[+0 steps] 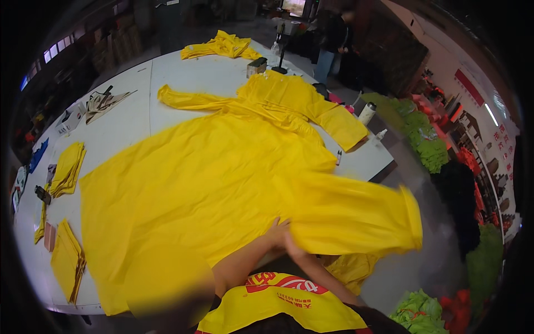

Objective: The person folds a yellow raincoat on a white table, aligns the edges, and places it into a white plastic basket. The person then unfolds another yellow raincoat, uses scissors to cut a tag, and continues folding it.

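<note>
A large yellow long-sleeved garment (183, 183) lies spread across the white table in front of me. At its near right edge my left hand (277, 232) rests on the cloth, fingers stretched and a little apart. My right hand (293, 244) is close beside it, at the edge of a wide yellow sleeve (356, 214). That sleeve sticks out to the right past the table edge and is smeared by motion. The fingers of my right hand are blurred and partly hidden by the cloth. More yellow cloth (350, 271) hangs below the sleeve.
Folded yellow pieces (68, 261) lie on the white table (125, 119) at left, a yellow heap (219, 45) at the far end. A flask (367, 113) and small bottle (381, 134) stand at the right corner. Green bundles (425, 142) line the right side. A person (332, 42) stands beyond.
</note>
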